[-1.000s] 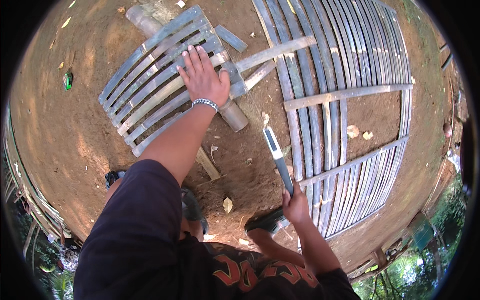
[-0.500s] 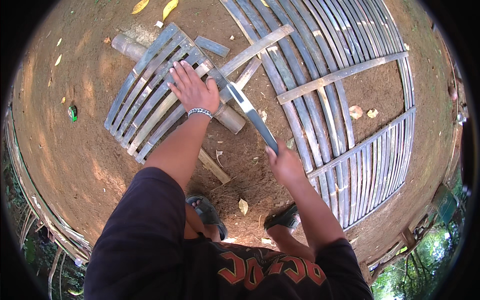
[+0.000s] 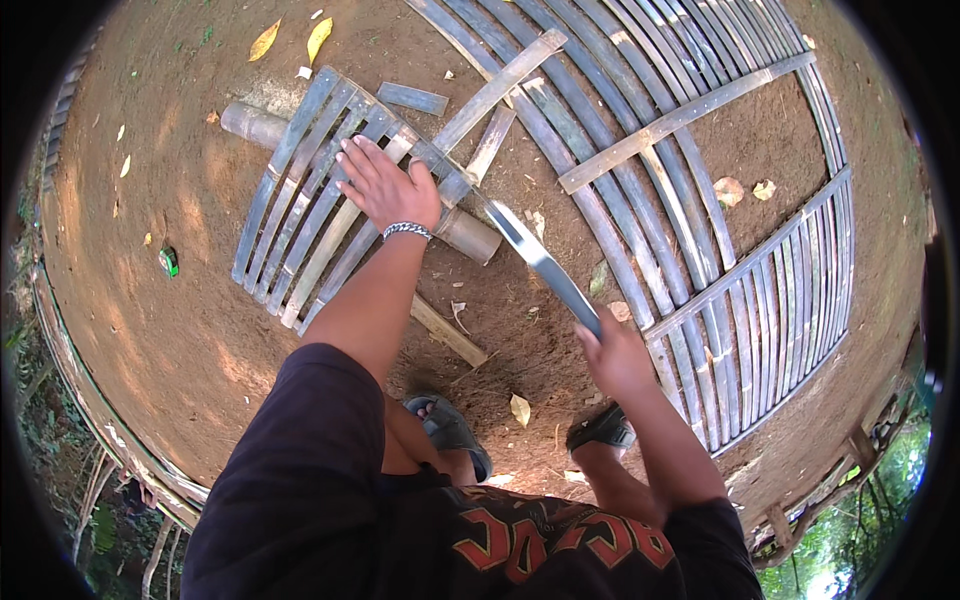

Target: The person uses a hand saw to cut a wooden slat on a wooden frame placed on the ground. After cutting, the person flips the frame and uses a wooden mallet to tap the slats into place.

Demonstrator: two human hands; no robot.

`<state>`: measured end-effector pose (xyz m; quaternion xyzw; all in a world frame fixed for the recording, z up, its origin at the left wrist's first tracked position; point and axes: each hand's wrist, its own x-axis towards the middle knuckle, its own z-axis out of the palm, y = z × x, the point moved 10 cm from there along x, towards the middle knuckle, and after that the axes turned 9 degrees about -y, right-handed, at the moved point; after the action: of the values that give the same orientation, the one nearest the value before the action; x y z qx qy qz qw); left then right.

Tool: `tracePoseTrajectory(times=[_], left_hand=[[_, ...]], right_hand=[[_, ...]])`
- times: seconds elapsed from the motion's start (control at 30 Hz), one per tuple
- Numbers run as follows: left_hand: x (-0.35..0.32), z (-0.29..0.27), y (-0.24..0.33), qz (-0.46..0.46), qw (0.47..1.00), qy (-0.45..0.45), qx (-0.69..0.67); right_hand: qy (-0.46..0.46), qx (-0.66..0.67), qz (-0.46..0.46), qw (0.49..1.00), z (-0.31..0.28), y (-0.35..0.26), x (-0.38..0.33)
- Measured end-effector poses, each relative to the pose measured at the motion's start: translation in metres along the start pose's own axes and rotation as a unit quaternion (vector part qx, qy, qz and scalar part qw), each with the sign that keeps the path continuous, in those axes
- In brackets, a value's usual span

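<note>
Fingers spread, my left hand (image 3: pixel 385 185) presses flat on a small panel of dark bamboo slats (image 3: pixel 275 215), which lies across a round bamboo log (image 3: pixel 468 236). A chain bracelet circles that wrist. My right hand (image 3: pixel 617 358) is closed round the near end of a long grey metal tool (image 3: pixel 548 265), which looks like a saw with a slotted, shiny far end. This far end points at the panel's right edge, beside the slat ends. The tool's cutting edge cannot be made out. Short bamboo pieces (image 3: pixel 413 98) lie beyond the panel.
A large bamboo slat frame with crosspieces (image 3: pixel 690 125) spreads over the ground at right. A bamboo strip (image 3: pixel 448 332) lies near my sandalled feet (image 3: pixel 448 435). A green tape measure (image 3: pixel 169 261) rests on the soil at left. Yellow leaves (image 3: pixel 319 40) are scattered about.
My right hand and the tool have drawn back a little, toward the lower right. My left hand stays flat on the slats. The whole view has shifted slightly.
</note>
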<state>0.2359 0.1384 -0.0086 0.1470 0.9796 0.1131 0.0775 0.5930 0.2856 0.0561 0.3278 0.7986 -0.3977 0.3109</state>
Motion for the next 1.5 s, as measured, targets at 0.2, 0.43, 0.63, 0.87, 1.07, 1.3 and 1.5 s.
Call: tracePoseTrajectory(times=[0.2, 0.43, 0.63, 0.87, 1.07, 1.3, 1.5], left_hand=[[0.001, 0.000, 0.013, 0.011, 1.000, 0.003, 0.005], [-0.004, -0.001, 0.002, 0.005, 1.000, 0.009, 0.018], [-0.003, -0.006, 0.005, 0.000, 1.000, 0.017, 0.001], [0.002, 0.003, 0.001, -0.023, 0.999, -0.035, -0.027], [0.015, -0.036, -0.087, 0.100, 0.991, -0.068, -0.057], [-0.032, -0.071, -0.166, 0.048, 0.993, -0.097, 0.054], [-0.018, -0.068, -0.179, 0.020, 0.996, -0.082, -0.005]], right_hand=[[-0.038, 0.041, 0.007, 0.998, -0.001, -0.028, 0.037], [0.003, 0.120, 0.006, 0.993, 0.017, 0.034, -0.018], [0.118, 0.094, 0.012, 0.988, 0.055, 0.083, -0.061], [0.192, 0.138, 0.007, 0.972, 0.142, 0.093, -0.093], [0.137, 0.096, -0.023, 0.986, 0.181, 0.123, -0.134], [0.104, 0.101, -0.005, 0.989, 0.206, 0.132, -0.140], [0.040, -0.025, -0.021, 0.999, 0.221, 0.114, -0.111]])
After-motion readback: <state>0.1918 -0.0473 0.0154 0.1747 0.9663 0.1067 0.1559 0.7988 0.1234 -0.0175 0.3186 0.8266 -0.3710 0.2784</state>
